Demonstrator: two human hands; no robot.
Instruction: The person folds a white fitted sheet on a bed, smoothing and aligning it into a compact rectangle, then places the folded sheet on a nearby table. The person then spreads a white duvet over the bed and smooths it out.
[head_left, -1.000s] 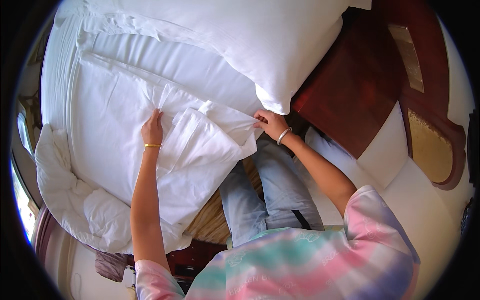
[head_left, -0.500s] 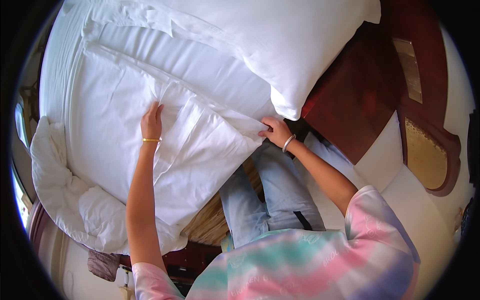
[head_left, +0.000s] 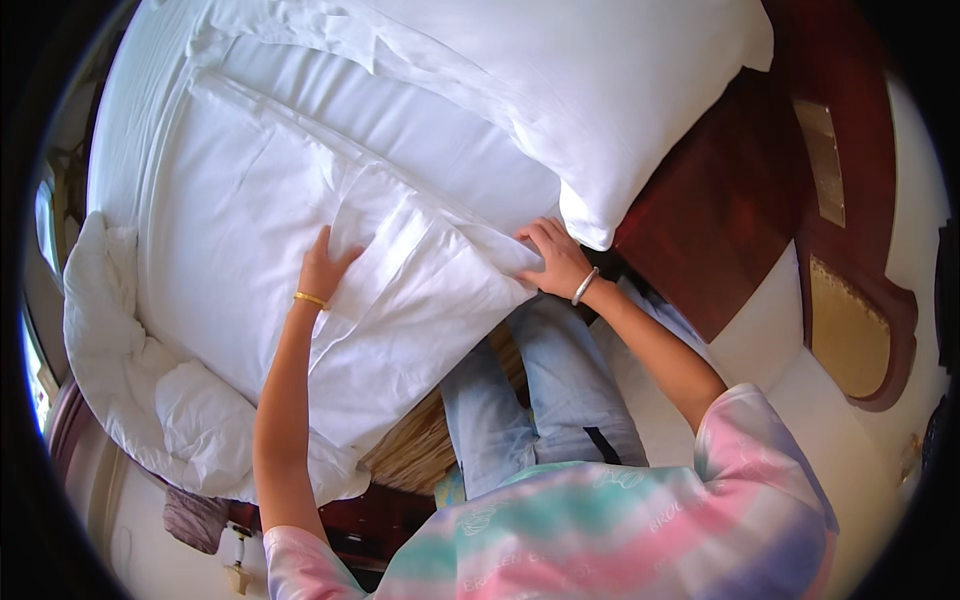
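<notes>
A white sheet (head_left: 235, 220) lies over the bed, its upper edge folded into a wrinkled band that slants down toward the near right corner. My left hand (head_left: 328, 264) rests on the sheet beside this band, thumb held away from the fingers. At the right end of the fold, my right hand (head_left: 555, 258) lies with fingers spread on the cloth's corner. Beyond the fold, a smooth white bottom sheet (head_left: 400, 125) covers the mattress. A large white pillow (head_left: 600, 90) sits past it, its corner just above my right hand.
A bunched white duvet (head_left: 200, 410) hangs at the bed's lower left edge. To the right stand a dark red wooden nightstand (head_left: 710, 240) and a headboard with a pale inset panel (head_left: 850, 325). My jeans-clad legs (head_left: 570, 380) are close against the bed's side.
My left hand has moved slightly right and down, and its thumb has spread from the fingers. My right hand's fingers have opened out from their pinch on the sheet's corner.
</notes>
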